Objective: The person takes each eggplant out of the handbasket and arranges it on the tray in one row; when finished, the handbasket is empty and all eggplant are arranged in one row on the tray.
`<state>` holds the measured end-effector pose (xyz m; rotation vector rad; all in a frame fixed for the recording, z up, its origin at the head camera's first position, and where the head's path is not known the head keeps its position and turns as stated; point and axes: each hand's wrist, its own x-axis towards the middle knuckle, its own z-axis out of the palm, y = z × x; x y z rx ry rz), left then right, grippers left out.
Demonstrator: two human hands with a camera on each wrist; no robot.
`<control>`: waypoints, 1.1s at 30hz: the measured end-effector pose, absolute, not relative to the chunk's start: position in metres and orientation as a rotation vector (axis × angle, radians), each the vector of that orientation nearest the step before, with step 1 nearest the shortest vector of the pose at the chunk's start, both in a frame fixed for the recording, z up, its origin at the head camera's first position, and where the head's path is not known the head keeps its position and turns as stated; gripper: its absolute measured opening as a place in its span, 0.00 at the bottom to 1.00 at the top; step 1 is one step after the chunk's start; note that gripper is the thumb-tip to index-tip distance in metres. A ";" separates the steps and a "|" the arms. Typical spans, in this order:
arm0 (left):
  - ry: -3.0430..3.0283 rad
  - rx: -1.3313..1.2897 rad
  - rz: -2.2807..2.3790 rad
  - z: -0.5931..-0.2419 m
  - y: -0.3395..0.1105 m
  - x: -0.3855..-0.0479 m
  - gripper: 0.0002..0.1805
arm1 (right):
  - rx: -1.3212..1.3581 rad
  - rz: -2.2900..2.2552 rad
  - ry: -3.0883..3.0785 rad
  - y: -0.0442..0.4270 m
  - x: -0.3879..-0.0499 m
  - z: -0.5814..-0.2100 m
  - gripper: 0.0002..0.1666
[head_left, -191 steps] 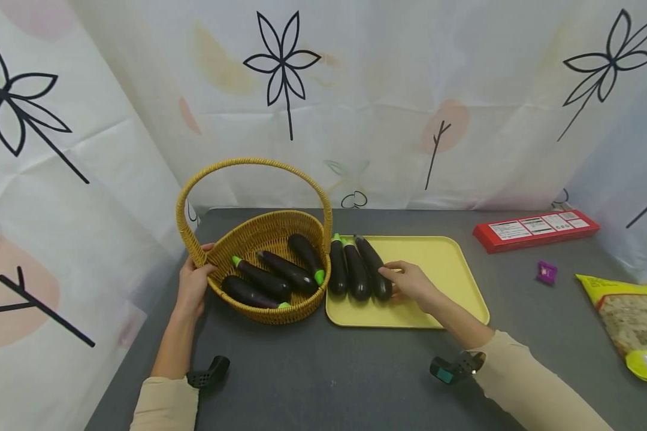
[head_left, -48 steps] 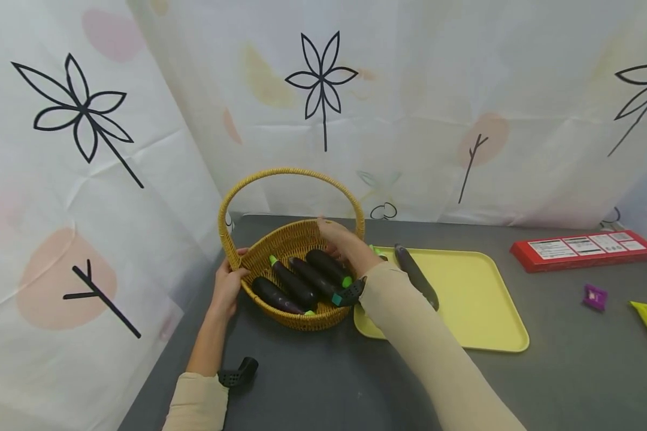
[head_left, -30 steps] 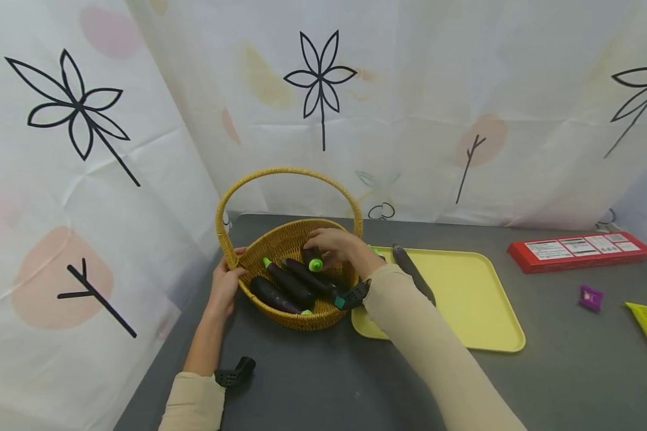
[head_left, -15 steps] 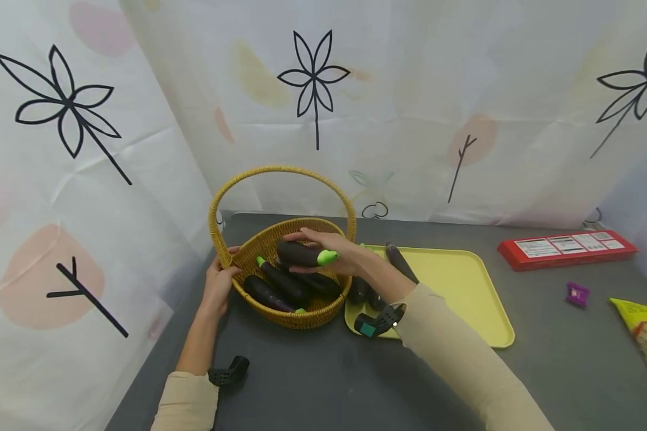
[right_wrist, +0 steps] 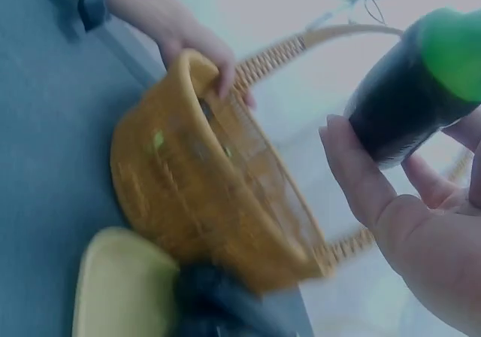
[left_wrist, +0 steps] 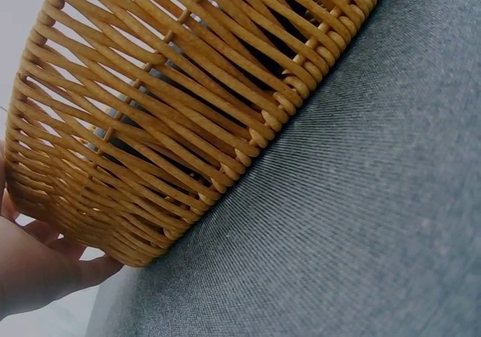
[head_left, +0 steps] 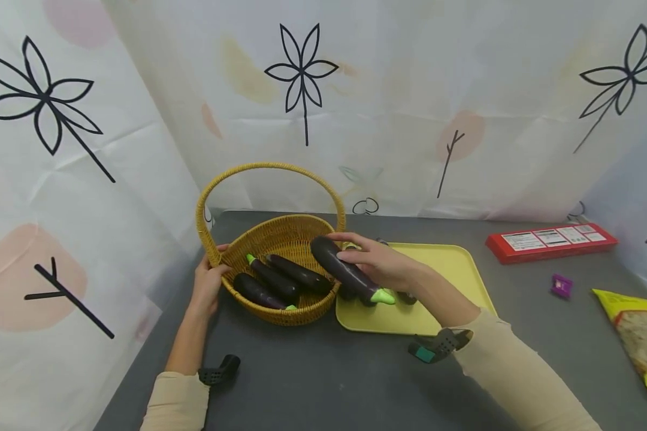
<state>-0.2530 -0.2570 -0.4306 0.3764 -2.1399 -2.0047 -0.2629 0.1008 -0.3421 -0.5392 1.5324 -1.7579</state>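
My left hand grips the left rim of the yellow wicker basket, beside the foot of its arched handle. In the left wrist view, the fingers meet the basket's woven side. Three dark purple eggplants lie inside the basket. My right hand holds another eggplant above the basket's right rim and the tray's left end. Its green stem end points down to the right. Below, on the yellow tray, more eggplants are mostly hidden by that hand and what it holds.
The grey table carries a long red box at the back right, a small purple packet and a yellow bag at the right edge. A patterned white cloth hangs behind and to the left.
My right hand has taken an eggplant out of the basket, lifting it and carrying it right toward the tray. My left hand has kept its grip on the basket rim.
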 end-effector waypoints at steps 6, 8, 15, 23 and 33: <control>-2.157 0.378 -1.981 -0.427 -0.258 -0.253 0.26 | -0.470 -1.821 1.596 0.151 -0.270 -0.353 0.36; -2.159 0.383 -1.977 -0.426 -0.258 -0.253 0.26 | -0.450 -1.813 1.652 0.169 -0.274 -0.359 0.38; -2.176 0.394 -1.954 -0.425 -0.261 -0.253 0.27 | -0.333 -1.800 1.794 0.220 -0.291 -0.388 0.42; -2.198 0.400 -1.952 -0.427 -0.262 -0.251 0.27 | -0.126 -1.736 2.053 0.233 -0.298 -0.412 0.46; -2.162 0.410 -1.988 -0.426 -0.255 -0.252 0.26 | -0.039 -1.472 2.453 0.208 -0.304 -0.421 0.45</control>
